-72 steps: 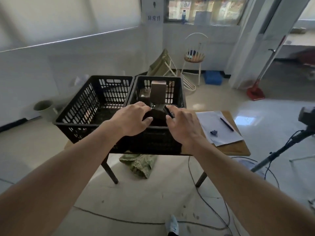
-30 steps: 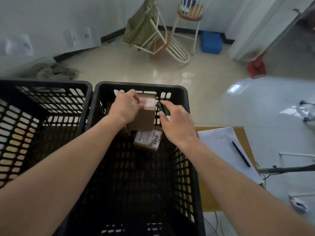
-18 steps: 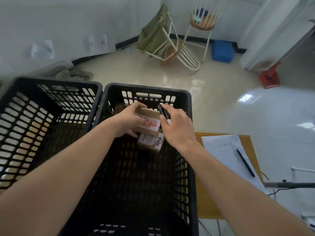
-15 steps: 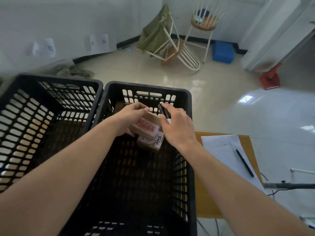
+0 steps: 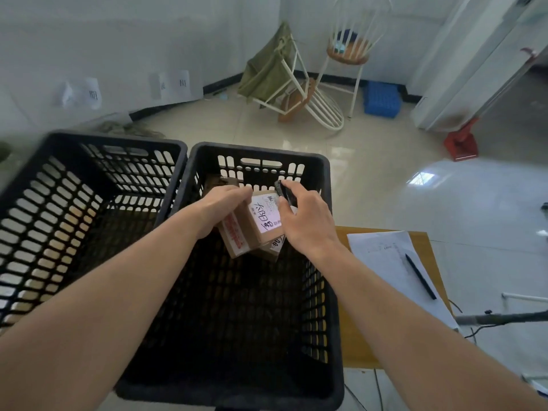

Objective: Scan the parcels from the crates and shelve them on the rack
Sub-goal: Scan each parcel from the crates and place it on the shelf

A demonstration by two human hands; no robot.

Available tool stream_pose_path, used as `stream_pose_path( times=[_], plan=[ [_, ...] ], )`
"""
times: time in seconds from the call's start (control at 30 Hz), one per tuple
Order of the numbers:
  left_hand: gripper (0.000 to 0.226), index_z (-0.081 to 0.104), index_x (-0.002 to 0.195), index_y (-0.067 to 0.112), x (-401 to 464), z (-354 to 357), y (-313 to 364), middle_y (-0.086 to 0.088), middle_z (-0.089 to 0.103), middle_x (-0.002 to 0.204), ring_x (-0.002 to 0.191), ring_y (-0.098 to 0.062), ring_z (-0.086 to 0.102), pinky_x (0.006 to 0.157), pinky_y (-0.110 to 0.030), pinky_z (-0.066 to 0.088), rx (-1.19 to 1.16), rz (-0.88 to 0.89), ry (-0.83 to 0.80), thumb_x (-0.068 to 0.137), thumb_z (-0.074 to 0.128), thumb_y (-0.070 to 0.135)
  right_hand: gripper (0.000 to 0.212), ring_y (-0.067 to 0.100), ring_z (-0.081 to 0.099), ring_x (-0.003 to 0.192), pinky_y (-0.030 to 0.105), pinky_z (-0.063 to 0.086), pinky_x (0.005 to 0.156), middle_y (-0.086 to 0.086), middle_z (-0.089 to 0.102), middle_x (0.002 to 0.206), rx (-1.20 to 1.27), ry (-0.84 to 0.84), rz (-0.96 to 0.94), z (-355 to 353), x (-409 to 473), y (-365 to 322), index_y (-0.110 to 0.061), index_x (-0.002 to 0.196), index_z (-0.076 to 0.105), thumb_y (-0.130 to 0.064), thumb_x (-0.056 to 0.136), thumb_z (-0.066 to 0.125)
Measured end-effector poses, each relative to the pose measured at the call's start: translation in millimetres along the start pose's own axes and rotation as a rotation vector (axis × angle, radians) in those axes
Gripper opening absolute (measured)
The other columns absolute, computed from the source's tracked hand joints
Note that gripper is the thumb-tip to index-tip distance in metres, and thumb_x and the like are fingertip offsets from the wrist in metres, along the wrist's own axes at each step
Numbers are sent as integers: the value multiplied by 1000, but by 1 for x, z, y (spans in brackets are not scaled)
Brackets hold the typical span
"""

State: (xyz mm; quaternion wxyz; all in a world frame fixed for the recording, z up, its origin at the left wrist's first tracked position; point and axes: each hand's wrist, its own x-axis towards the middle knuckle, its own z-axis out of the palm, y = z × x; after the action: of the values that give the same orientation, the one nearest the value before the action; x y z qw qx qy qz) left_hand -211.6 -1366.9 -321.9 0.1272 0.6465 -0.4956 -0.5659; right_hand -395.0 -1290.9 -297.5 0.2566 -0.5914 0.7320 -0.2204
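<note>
Two black plastic crates stand side by side; the right crate (image 5: 323, 185) holds small cardboard parcels. My left hand (image 5: 221, 207) grips a brown parcel (image 5: 252, 229) above the crate floor, its white label with black handwriting facing up. My right hand (image 5: 305, 221) holds a small black scanner (image 5: 283, 191) right over that label. Another parcel (image 5: 271, 249) lies beneath, mostly hidden, and one more (image 5: 218, 182) sits by the far wall. The left crate (image 5: 98, 143) shows no parcels.
A wooden table (image 5: 355, 336) under the crates carries white paper (image 5: 388, 259) and a black pen (image 5: 421, 275) on the right. Behind stand a tipped white chair (image 5: 299, 93), a stool (image 5: 348, 51), a blue bin (image 5: 381, 99) and a red dustpan (image 5: 461, 143). A stand arm (image 5: 504, 317) reaches in at right.
My left hand has lifted and turned the parcel so its white label faces up. My right hand has brought the scanner over the label.
</note>
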Motion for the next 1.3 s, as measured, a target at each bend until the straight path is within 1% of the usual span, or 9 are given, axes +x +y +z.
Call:
stream_pose_path(
  times=[0.2, 0.3, 0.4, 0.53, 0.63, 0.87, 1.03, 1.17, 1.3],
  plan=[
    [65, 56, 140, 50, -17, -23, 10, -5, 72, 116, 107, -28, 68, 95, -49, 56, 22, 111, -16, 76, 64, 44, 46, 24, 61, 109, 46, 54, 102, 8, 59, 129, 43, 8, 28, -16, -9, -28, -40, 155, 47, -40, 109, 50],
    [60, 55, 138, 61, -26, -32, 16, -3, 76, 109, 108, -27, 67, 98, -49, 54, 15, 158, -7, 84, 71, 40, 43, 26, 60, 110, 48, 52, 104, 7, 59, 127, 17, 2, 31, -20, -16, -39, -38, 151, 50, -37, 107, 52],
    [64, 52, 140, 64, -34, -40, 20, -4, 76, 107, 106, -22, 65, 93, -43, 49, 8, 204, -16, 81, 78, 59, 38, 27, 60, 109, 50, 50, 105, 5, 59, 122, -14, -21, 22, -22, -24, -45, -41, 144, 52, -34, 106, 53],
    [85, 47, 147, 60, -43, -49, 21, -9, 69, 121, 95, -26, 75, 77, -37, 61, -21, 249, -12, 84, 74, 9, 46, 26, 60, 121, 49, 50, 108, 5, 63, 135, -26, -70, 3, -28, -32, -51, -37, 153, 50, -35, 107, 54],
    [93, 44, 150, 58, -53, -52, 21, -14, 62, 128, 82, -22, 79, 64, -30, 62, -70, 272, -16, 83, 73, 0, 47, 25, 62, 122, 47, 54, 105, 4, 64, 139, -40, -113, -40, -34, -36, -52, -33, 155, 51, -37, 108, 55],
    [94, 58, 137, 61, -85, -40, 22, -16, 21, 160, 112, -47, 66, 80, -45, 65, -69, 315, 61, 79, 74, -12, 47, 22, 61, 119, 46, 54, 104, 1, 63, 136, -146, -225, -175, -59, -54, -42, -35, 153, 53, -38, 107, 56],
    [92, 61, 136, 58, -115, -22, 20, -13, 16, 165, 129, -46, 53, 91, -50, 62, -127, 359, 88, 80, 72, -15, 46, 23, 61, 122, 49, 53, 106, 2, 61, 140, -226, -297, -262, -83, -77, -25, -36, 152, 54, -39, 106, 57],
    [93, 63, 131, 61, -140, -5, 17, -15, 16, 167, 132, -42, 49, 92, -48, 62, -153, 399, 93, 80, 71, -17, 46, 24, 60, 123, 48, 53, 106, 4, 61, 140, -240, -322, -315, -98, -96, -13, -32, 151, 55, -38, 106, 59],
    [94, 63, 127, 63, -168, 9, 15, -17, 24, 162, 117, -30, 56, 73, -28, 63, -170, 430, 142, 82, 67, -20, 46, 26, 59, 124, 48, 51, 107, 5, 60, 139, -297, -353, -363, -111, -114, -6, -34, 151, 54, -38, 106, 57]
  ],
)
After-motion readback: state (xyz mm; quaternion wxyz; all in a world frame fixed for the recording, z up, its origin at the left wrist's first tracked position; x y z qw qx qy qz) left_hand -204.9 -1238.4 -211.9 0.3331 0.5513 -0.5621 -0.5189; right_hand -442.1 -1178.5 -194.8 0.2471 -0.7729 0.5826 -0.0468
